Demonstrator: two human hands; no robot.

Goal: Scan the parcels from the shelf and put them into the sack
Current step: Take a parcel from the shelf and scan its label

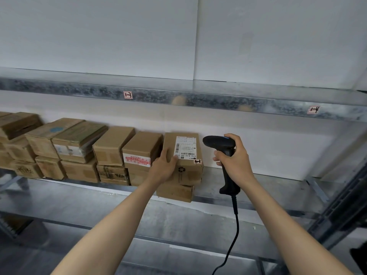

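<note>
Here the left hand (162,168) grips a labelled brown cardboard parcel (186,173) at the grey metal shelf (268,187); the right hand (236,159) clasps a black corded scanner (218,142) just beside it.

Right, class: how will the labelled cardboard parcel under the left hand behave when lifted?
Probably stiff: the labelled parcel is a square-edged cardboard box without visible sag. Likely light for its size, since the left hand takes it by one corner. It may tip or slide, as it overhangs the lower box.
</note>
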